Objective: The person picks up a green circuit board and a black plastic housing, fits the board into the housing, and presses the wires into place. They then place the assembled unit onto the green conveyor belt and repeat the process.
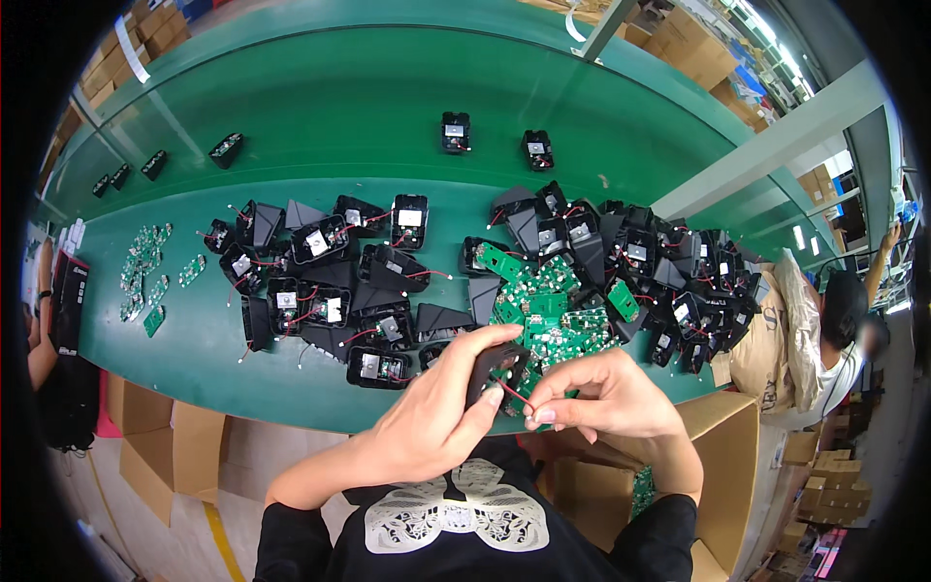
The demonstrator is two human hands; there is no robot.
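My left hand (pixel 438 409) is closed around a black plastic housing (pixel 482 374), tilted on edge near the front of the green table. Part of a green circuit board shows inside its open side. A red wire (pixel 514 393) runs out of the housing to my right hand (pixel 606 396), whose thumb and forefinger pinch its end. Whatever tip the wire has is hidden between those fingers. Just beyond my hands lies a heap of small green circuit boards (pixel 548 308).
Several black housings with red wires (pixel 320 241) cover the left middle, and another pile of housings (pixel 635 252) lies at the right. Loose boards (pixel 145 272) are scattered far left. A cardboard box (pixel 722 466) stands by my right arm. Another person (pixel 844 339) is at the right edge.
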